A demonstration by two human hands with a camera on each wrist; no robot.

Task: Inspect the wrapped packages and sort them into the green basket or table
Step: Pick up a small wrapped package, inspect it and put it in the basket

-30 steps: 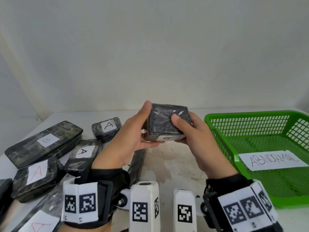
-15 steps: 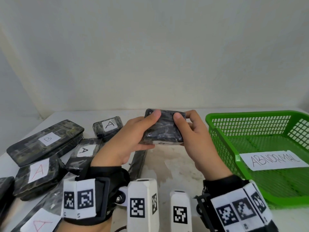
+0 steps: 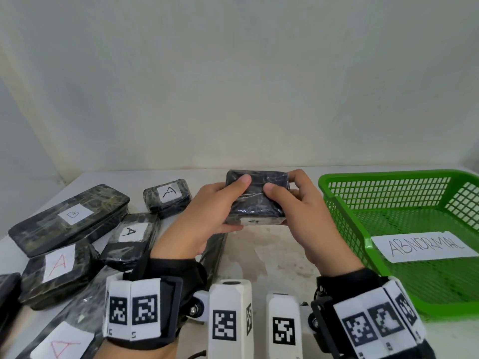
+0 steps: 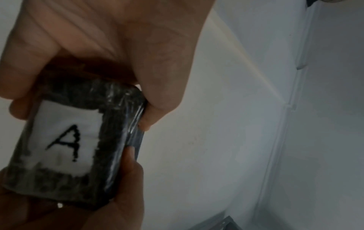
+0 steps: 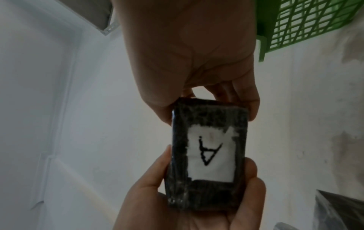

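I hold one small wrapped package point(image 3: 255, 196) with both hands above the middle of the table point(image 3: 272, 250), clear of its surface. My left hand point(image 3: 207, 213) grips its left end, thumb curled over the top; my right hand point(image 3: 300, 211) grips the right end the same way. I judge this two-handed hold serves inspection: the plain dark face is turned up toward me, while the white label point(image 5: 211, 154) marked "A" faces down and toward my wrists, legible in both wrist views. The film looks intact on the faces shown; the far side is hidden.

The green basket point(image 3: 337, 203), carrying an "ABNORMAL" sign point(image 3: 425, 246), stands by the table's right edge, just beside my right hand, its near wall between the package and its floor. Other wrapped packages point(image 3: 70, 218), labelled "A" or "B", crowd the table's left side.
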